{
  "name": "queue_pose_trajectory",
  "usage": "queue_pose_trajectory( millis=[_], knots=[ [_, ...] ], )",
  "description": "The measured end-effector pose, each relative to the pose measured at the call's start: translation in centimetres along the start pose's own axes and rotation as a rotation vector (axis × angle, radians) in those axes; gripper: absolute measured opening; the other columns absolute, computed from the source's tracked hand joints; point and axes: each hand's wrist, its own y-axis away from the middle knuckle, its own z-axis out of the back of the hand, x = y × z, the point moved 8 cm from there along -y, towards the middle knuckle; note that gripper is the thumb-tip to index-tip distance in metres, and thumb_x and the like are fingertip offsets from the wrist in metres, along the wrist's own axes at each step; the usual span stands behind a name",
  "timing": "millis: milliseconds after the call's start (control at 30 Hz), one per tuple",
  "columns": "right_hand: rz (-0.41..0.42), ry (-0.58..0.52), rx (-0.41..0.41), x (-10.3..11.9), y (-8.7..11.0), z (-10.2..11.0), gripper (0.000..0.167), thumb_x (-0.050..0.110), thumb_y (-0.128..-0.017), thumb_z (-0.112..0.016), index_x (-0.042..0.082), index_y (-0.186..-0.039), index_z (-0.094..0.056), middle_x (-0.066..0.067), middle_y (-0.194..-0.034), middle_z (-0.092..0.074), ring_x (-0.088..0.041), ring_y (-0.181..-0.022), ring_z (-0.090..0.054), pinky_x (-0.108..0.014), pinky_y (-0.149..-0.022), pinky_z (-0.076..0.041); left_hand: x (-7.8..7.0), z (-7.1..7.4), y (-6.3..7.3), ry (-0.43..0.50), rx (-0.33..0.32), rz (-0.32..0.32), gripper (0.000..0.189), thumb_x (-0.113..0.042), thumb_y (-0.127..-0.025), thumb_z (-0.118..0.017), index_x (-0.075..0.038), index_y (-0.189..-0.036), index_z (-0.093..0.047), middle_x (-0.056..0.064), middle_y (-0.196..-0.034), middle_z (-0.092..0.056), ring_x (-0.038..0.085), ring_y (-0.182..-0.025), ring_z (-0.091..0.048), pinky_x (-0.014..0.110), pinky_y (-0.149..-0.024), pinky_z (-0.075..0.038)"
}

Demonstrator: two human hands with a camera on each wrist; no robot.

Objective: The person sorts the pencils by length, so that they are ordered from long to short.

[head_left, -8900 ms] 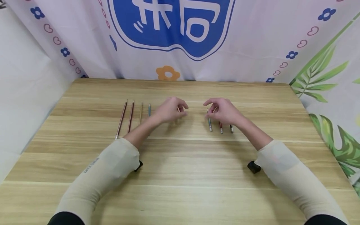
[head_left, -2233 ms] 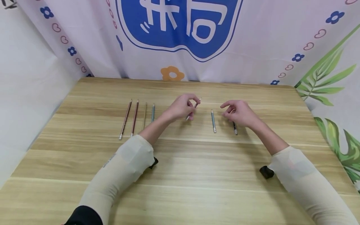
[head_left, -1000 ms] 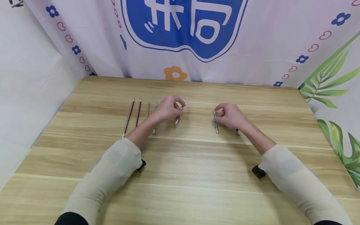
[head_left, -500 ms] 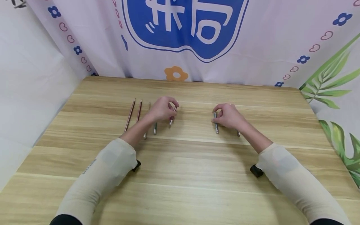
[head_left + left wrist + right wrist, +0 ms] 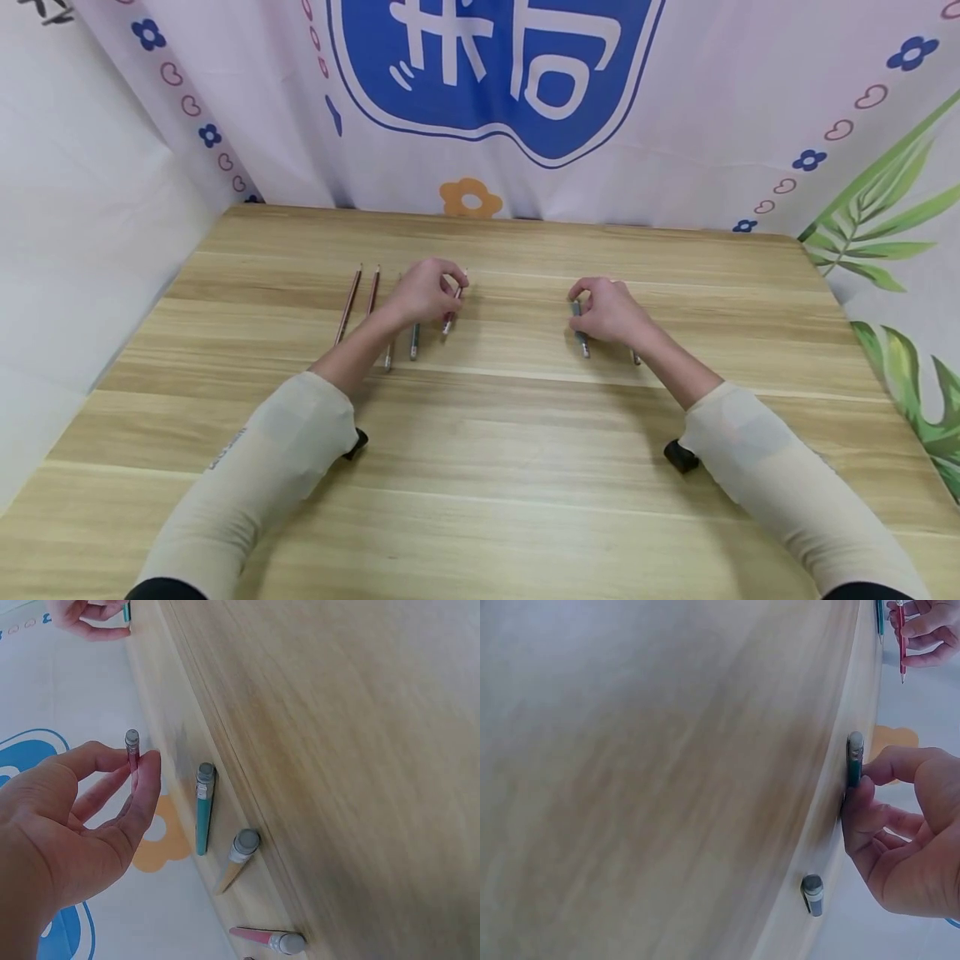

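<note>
My left hand point(image 5: 426, 292) pinches a red pencil point(image 5: 450, 319) between thumb and fingers, its eraser end toward me. In the left wrist view, that pencil's eraser point(image 5: 133, 739) stands out past the fingertips. At the right, my right hand point(image 5: 611, 311) pinches a short blue-green pencil point(image 5: 581, 339) at its upper part; the right wrist view shows its eraser end point(image 5: 856, 746) close to the tabletop. Under the right wrist a dark pencil point(image 5: 636, 357) lies mostly hidden. Left of the red pencil lies a blue-green pencil point(image 5: 415, 342), then a tan pencil point(image 5: 388, 358), partly covered by the left arm.
Two dark red pencils point(image 5: 348, 307) lie side by side at the far left of the row. The wooden table point(image 5: 480, 450) ends at a printed curtain point(image 5: 675, 108) behind. Black wrist cameras point(image 5: 681, 456) sit under both sleeves.
From the right group, the red pencil came into my left hand and moved left toward the row. My right hand moved left onto the short blue-green pencil, which has just tilted slightly.
</note>
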Motion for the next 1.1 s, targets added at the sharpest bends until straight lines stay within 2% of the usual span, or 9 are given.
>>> queue_pose_trajectory(
  millis=[333,467,800,1100],
  knots=[
    [-0.069,0.042,-0.013,-0.29,-0.06,0.02,0.05,0.007,-0.088,-0.072,-0.003,-0.133,-0.054,-0.005,-0.069,-0.058,-0.014,-0.055,-0.05,-0.024,-0.05,-0.041,0.05,0.13,0.21,-0.009,0.002,0.007,0.033,0.01,-0.09,-0.07,0.008,-0.123,-0.067,0.012,-0.079,-0.067,0.016,-0.06,-0.063,0.023,-0.058,-0.057],
    [-0.088,0.047,-0.025,-0.36,-0.01,0.25,0.052,0.008,-0.087,-0.072,-0.003,-0.134,-0.052,-0.005,-0.069,-0.055,-0.014,-0.054,-0.05,-0.025,-0.05,-0.042,0.13,0.2,0.23,-0.005,0.003,0.015,0.033,0.01,-0.09,-0.07,0.007,-0.122,-0.067,0.012,-0.08,-0.067,0.017,-0.062,-0.064,0.029,-0.063,-0.061],
    [-0.087,0.017,-0.019,-0.54,0.14,0.22,0.048,0.008,-0.088,-0.071,-0.002,-0.132,-0.053,-0.006,-0.072,-0.063,-0.013,-0.055,-0.05,-0.025,-0.051,-0.041,0.33,0.41,0.51,-0.017,0.015,0.008,0.033,0.01,-0.091,-0.069,0.008,-0.124,-0.066,0.012,-0.082,-0.066,0.018,-0.067,-0.064,0.035,-0.069,-0.065],
    [-0.045,-0.032,-0.046,-0.05,0.21,0.49,0.044,0.008,-0.086,-0.071,0.0,-0.127,-0.056,-0.005,-0.075,-0.067,-0.013,-0.058,-0.052,-0.026,-0.051,-0.041,0.86,0.71,0.53,-0.018,0.012,0.028,0.032,0.01,-0.093,-0.068,0.007,-0.125,-0.066,0.014,-0.087,-0.066,0.02,-0.07,-0.065,0.033,-0.068,-0.065]
  ],
)
